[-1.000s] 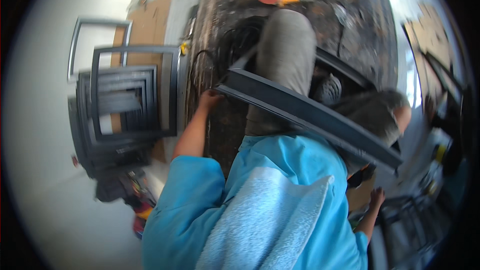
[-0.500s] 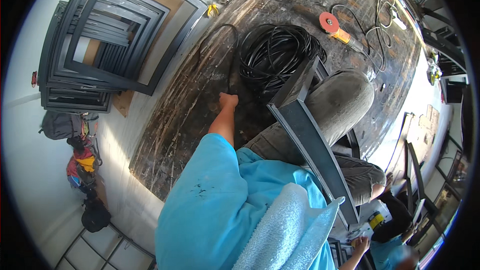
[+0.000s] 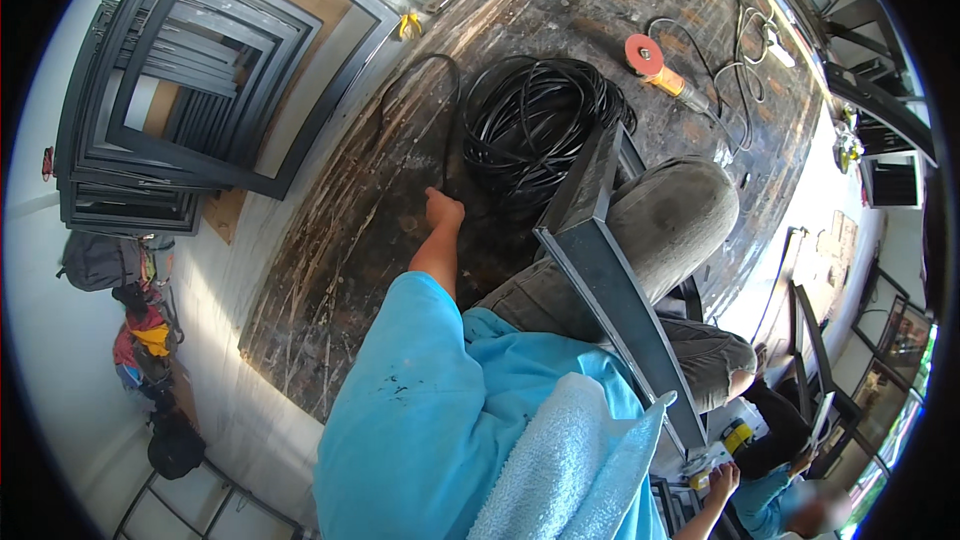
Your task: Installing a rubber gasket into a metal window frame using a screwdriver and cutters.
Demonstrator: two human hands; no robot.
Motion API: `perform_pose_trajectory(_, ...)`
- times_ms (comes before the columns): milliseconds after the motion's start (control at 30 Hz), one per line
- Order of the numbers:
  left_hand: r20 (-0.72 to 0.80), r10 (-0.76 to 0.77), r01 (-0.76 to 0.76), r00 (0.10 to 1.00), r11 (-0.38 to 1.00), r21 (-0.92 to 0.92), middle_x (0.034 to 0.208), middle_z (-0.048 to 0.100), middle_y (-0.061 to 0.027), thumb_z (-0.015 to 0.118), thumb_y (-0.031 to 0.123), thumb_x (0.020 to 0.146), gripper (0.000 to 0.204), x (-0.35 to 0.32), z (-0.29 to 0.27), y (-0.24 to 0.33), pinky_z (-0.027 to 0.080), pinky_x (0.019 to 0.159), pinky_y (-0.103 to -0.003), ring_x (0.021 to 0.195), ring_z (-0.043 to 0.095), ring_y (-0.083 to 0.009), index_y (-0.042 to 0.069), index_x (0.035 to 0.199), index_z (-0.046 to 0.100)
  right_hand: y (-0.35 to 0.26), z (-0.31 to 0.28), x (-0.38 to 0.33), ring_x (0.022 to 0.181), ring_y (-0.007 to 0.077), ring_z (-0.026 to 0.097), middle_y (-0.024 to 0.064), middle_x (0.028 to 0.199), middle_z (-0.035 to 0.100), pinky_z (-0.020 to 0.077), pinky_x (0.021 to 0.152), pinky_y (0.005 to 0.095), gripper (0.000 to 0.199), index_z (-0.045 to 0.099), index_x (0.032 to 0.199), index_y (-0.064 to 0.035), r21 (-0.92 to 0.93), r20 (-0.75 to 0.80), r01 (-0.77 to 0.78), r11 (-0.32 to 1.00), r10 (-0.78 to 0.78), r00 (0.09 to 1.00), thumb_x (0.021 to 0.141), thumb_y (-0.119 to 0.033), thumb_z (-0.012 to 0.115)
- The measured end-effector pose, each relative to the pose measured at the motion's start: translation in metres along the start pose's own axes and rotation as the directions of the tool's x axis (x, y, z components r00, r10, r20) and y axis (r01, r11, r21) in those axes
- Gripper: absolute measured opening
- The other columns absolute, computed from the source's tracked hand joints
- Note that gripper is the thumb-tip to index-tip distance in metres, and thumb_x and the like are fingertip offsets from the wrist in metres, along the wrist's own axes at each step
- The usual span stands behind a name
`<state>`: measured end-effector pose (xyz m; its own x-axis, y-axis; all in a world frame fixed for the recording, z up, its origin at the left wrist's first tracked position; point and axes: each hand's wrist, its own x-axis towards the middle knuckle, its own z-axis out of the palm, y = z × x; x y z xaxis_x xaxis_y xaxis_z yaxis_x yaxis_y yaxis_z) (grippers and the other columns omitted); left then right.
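Note:
My left hand [image 3: 445, 210] is closed on the end of a black rubber strip [image 3: 452, 130], above the dark board. From there the strip runs away in a loose bend. Just right of it lies a large tangled coil of the same black strip [image 3: 540, 125]. A dark grey metal frame [image 3: 630, 300] stands across my lap, over my bent leg [image 3: 680, 215]. At the lower right, beyond the frame, my right hand [image 3: 722, 482] shows small with its fingers curled. Whatever is in those fingers is too small to make out.
An angle grinder [image 3: 665, 70] with a red disc and its cable lies behind the coil. Several dark frames [image 3: 90, 140] lean at the left wall, with bags [image 3: 105, 260] nearby. A co-worker [image 3: 770, 505] sits at the lower right. Yellow-handled pliers [image 3: 410, 27] lie at the board's far edge.
My view has shifted slightly, so most things sit a little further left. My left hand still holds the strip, and its fist has turned a little. The frame stays on my lap.

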<state>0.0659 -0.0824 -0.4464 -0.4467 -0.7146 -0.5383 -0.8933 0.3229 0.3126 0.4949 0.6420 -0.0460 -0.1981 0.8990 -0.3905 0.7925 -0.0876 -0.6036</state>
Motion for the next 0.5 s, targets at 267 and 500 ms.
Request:
perform_pose_trajectory(267, 0.267, 0.382, -0.029, 0.885, 0.617, -0.786, 0.08, 0.066, -0.0101, 0.063, 0.005, 0.084, 0.009, 0.046, -0.061, 0.087, 0.051, 0.057, -0.034, 0.066, 0.064, -0.0196, 0.003, 0.092, 0.062, -0.047, -0.009, 0.012, 0.081, 0.0119, 0.059, 0.0006, 0.095, 0.062, 0.0487, 0.072, 0.0251, 0.029, 0.061, 0.122, -0.0105, 0.072, -0.014, 0.17, 0.983, -0.169, 0.985, 0.095, -0.022, 0.066)
perform_pose_trajectory(500, 0.022, 0.689, -0.303, 0.724, 0.347, -0.888, 0.079, 0.063, -0.0053, 0.067, 0.009, 0.094, 0.012, 0.018, -0.183, 0.229, 0.05, 0.052, -0.029, 0.062, 0.063, -0.0156, 0.001, 0.101, 0.061, -0.156, 0.094, -0.036, 0.093, 0.0145, 0.062, 0.004, 0.109, 0.065, 0.0499, 0.081, 0.0255, 0.037, 0.061, 0.129, -0.0061, 0.085, 0.099, 0.461, 0.883, -0.468, 0.878, 0.094, -0.018, 0.069)
